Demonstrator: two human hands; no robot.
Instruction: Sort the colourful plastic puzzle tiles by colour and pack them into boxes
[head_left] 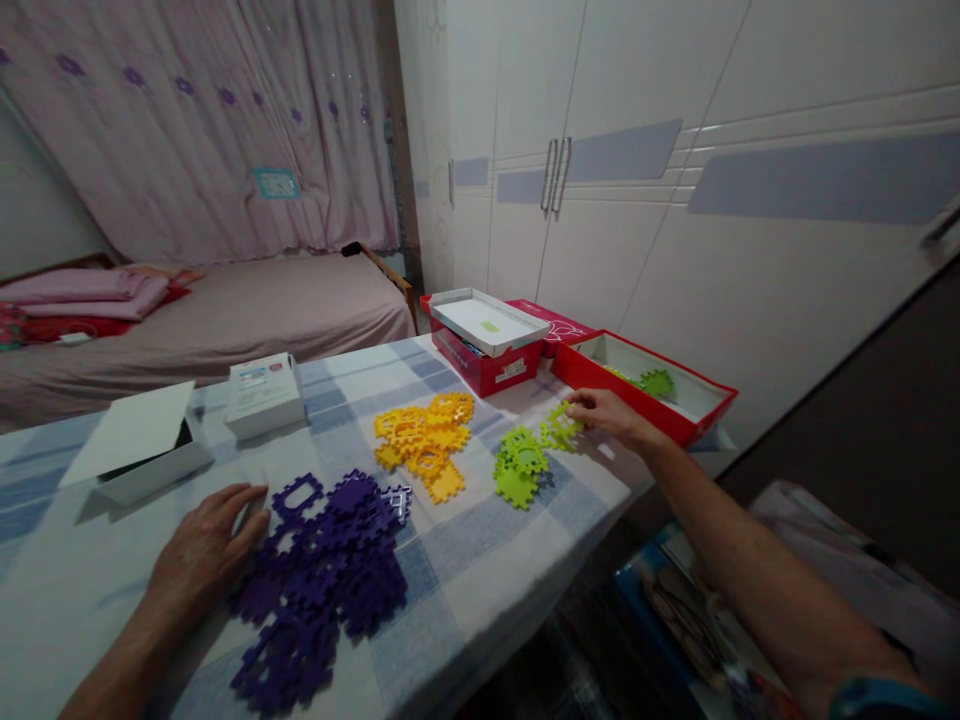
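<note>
My right hand [600,412] pinches a light-green interlocking puzzle piece [559,428] just above the table, at the right of a small green pile [520,466]. My left hand [212,540] rests on the cloth with its fingers stretched out, holding nothing. Close by its fingertips spreads a big heap of purple interlocking pieces [330,560] with notched edges, some of them with cut-out middles. Between the purple and green groups lies a pile of yellow pieces [426,440]. An open red box [690,425] behind my right hand has a few green pieces [655,382] inside.
A red box with a white tray [487,322] on top stands at the back of the table. Two white boxes, one closed [264,395] and one with its lid raised [139,440], sit at the left. The checked tablecloth [465,570] drops off at the right front edge.
</note>
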